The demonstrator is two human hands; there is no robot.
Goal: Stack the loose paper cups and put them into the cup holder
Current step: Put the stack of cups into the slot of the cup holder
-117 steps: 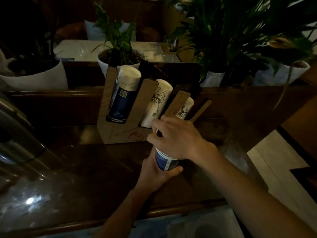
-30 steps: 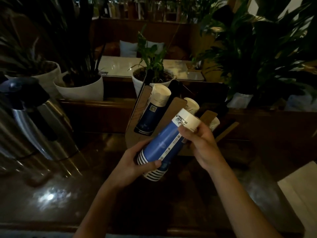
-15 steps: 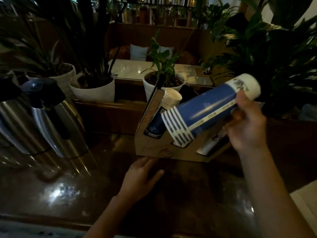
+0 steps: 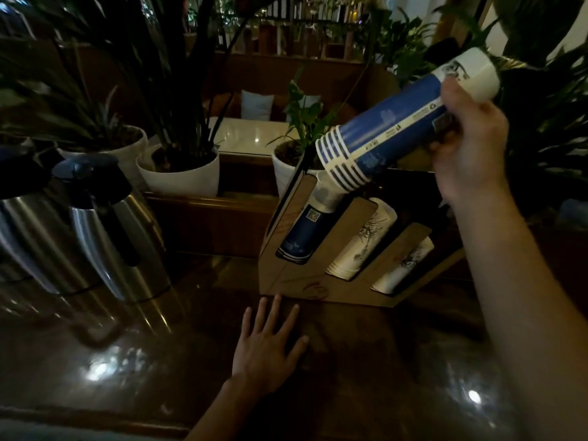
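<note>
My right hand [image 4: 466, 144] grips a long stack of blue paper cups [image 4: 391, 125] near its white closed end, tilted with the striped rims down and to the left. Those rims sit right over the top of the blue cup stack [image 4: 305, 227] in the left slot of the cardboard cup holder [image 4: 286, 278]. The other two slots hold white printed cup stacks [image 4: 362, 240] [image 4: 404, 265]. My left hand [image 4: 267, 345] lies flat on the dark counter in front of the holder, fingers spread, holding nothing.
Two steel thermos jugs [image 4: 105, 227] stand on the counter at left. White plant pots [image 4: 184, 176] line the wooden ledge behind, and dense foliage [image 4: 541, 106] fills the right. The glossy counter edge [image 4: 95, 421] runs along the bottom.
My right hand has lifted the blue stack higher and swung its rim end onto the left slot's stack. My left hand let go of the stack and now rests flat on the counter.
</note>
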